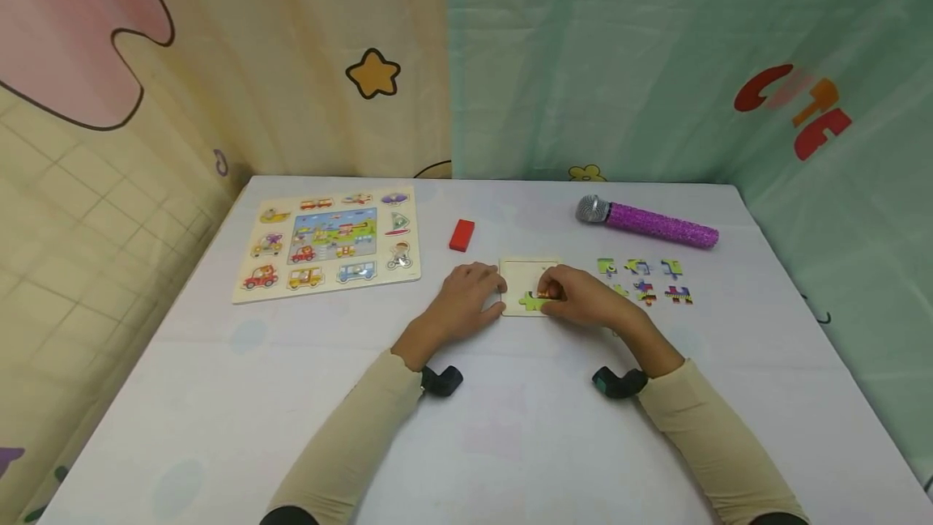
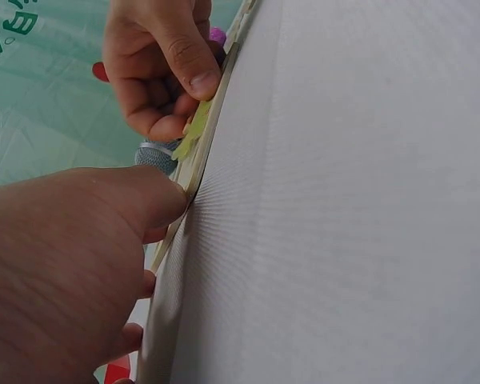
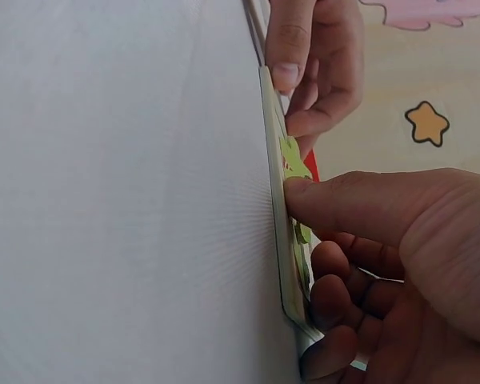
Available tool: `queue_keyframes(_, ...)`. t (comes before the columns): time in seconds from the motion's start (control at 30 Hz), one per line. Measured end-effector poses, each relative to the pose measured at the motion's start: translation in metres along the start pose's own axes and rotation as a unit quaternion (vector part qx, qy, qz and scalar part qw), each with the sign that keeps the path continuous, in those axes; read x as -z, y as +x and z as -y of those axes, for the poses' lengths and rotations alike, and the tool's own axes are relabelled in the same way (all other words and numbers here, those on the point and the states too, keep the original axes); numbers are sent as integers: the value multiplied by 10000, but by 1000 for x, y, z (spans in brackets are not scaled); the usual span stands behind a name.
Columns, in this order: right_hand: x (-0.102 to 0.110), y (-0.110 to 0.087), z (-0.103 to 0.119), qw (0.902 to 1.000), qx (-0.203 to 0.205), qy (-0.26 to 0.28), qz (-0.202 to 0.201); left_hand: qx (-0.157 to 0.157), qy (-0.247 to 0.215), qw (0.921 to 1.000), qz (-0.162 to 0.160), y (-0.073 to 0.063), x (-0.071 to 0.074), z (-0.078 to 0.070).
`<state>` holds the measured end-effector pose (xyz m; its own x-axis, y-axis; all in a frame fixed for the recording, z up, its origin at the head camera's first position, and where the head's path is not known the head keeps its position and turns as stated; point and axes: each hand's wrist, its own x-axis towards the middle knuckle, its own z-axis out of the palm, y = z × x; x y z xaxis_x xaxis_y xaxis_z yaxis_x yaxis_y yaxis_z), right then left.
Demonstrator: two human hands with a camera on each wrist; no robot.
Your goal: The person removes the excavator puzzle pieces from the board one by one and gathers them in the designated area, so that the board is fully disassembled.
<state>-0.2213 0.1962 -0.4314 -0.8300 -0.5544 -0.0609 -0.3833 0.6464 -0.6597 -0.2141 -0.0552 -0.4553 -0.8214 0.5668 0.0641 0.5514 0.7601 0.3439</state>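
A small square puzzle board [image 1: 516, 271] lies flat on the table between the hands. My left hand [image 1: 461, 300] holds it by its left side, the thumb at the near corner and the fingertips further up the edge. Over the board's right half, my right hand [image 1: 581, 296] pinches a green jigsaw piece [image 1: 532, 302] between thumb and fingers. In the right wrist view this thumb presses on the green piece [image 3: 291, 152], low against the board [image 3: 274, 160]. The bent fingers hide part of the piece.
Several loose jigsaw pieces [image 1: 645, 292] lie to the right. Behind them is a purple glittery microphone [image 1: 659, 224]. A red block [image 1: 462, 235] sits beyond the left hand, and a larger picture puzzle board [image 1: 328, 294] with vehicles is at the left. Curtains [image 1: 583, 63] hang behind the table.
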Motion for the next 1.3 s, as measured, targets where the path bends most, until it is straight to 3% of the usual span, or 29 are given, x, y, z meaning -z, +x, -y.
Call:
queue_keyframes(0.67, 6, -3, -1, 9992, 177, 351, -54, -37, 27, 10000, -39, 0, -1, 1)
queue_keyframes(0.9, 13, -5, 0, 9974, 206, 635, -263, -29, 69, 10000, -34, 0, -3, 2)
queue_keyframes(1.13, 28, -14, -7, 9971, -59, 509, -569, -77, 73, 9999, -45, 1, -4, 2)
queue_keyframes(1.3, 45, -39, -26, 9955, -409, 609, -603, -73, 79, 9999, -80, 1, -2, 2)
